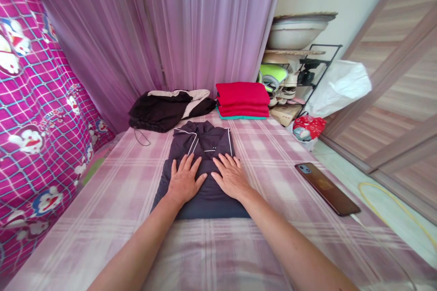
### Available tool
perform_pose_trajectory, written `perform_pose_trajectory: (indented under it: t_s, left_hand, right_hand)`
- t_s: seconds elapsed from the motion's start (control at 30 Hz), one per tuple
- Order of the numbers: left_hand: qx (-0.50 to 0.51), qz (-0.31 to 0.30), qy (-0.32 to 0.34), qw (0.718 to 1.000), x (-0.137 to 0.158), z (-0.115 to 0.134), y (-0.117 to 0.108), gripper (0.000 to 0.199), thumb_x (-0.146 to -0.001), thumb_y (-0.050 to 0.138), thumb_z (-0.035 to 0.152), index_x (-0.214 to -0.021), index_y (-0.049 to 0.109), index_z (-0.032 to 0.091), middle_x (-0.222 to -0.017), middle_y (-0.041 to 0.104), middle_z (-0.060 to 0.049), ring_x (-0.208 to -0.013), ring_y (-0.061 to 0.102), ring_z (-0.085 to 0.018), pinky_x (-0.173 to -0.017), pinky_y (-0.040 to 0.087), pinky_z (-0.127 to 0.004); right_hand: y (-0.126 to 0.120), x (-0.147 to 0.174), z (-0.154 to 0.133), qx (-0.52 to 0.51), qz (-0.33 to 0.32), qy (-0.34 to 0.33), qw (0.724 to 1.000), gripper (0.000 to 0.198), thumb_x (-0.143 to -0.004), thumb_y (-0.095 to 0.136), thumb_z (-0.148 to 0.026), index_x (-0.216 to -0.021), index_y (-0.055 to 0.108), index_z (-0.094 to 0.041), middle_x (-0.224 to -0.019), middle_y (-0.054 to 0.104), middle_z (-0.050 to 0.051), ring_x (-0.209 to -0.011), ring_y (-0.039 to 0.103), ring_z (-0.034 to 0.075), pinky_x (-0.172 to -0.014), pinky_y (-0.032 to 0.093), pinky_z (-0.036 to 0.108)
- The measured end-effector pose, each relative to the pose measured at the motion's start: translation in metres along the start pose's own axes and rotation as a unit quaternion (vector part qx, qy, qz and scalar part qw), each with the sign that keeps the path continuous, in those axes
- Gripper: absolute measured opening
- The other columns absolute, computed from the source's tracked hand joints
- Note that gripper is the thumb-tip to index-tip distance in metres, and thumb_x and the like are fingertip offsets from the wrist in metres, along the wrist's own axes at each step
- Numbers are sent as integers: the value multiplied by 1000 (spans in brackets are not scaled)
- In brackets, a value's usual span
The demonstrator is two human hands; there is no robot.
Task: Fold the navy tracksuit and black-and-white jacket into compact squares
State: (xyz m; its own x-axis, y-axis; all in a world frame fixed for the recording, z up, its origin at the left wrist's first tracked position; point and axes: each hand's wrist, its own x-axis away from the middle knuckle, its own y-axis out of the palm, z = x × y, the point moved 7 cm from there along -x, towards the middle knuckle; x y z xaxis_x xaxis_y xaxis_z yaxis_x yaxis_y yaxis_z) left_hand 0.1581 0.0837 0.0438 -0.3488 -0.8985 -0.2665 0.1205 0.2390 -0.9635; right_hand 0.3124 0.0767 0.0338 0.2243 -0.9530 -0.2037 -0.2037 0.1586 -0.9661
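Note:
A dark jacket (205, 207) with white piping lies folded on the plaid-covered surface, its collar at the far end and a folded section across its near half. Flat on its left side rests my left hand (184, 181), fingers spread and pointing away from me. My right hand (232, 176) presses flat on the right side of the same jacket, its fingers also apart. Neither hand grips anything. The cloth under both palms is hidden.
Behind the jacket lie a black and beige garment (160, 109) and a stack of folded red clothes (243, 95). A phone (327, 188) with a white cable rests at the right. Beyond the edge stand a shoe rack (321, 70) and bags. Purple curtains (211, 22) hang behind.

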Motion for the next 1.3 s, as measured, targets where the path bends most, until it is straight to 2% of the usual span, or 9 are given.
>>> perform_pose_trajectory:
  t_s: [0.33,0.5,0.73,1.3]
  left_hand:
    - [22,24,14,999,-1,0,-4,55,-94,45,54,-141,52,26,-142,57,-11,-133,47,-32,-114,27,-63]
    - [34,29,24,999,-4,-3,-8,52,-95,42,55,-136,57,26,-133,63,-10,-125,54,-30,-113,29,-62]
    - [34,45,26,998,-1,-4,-5,48,-97,41,51,-137,55,29,-139,59,-9,-130,51,-29,-115,27,-59]
    - [46,51,24,997,1,-5,-7,46,-98,42,48,-137,55,29,-141,58,-9,-131,49,-28,-115,28,-59]
  right_hand:
    - [1,1,-2,-16,-8,-15,1000,57,-100,36,-49,-149,44,-22,-156,40,10,-145,31,29,-119,15,51]
    - [1,1,0,-29,-4,-20,999,56,-99,38,-49,-147,46,-22,-154,42,10,-143,34,30,-118,19,51]
    - [-5,0,4,-53,4,-45,998,53,-98,41,-48,-144,50,-25,-150,49,8,-138,41,29,-113,27,48]
    - [-7,1,4,-53,37,-48,997,48,-98,45,-44,-140,55,-22,-145,54,8,-135,44,28,-112,28,47]
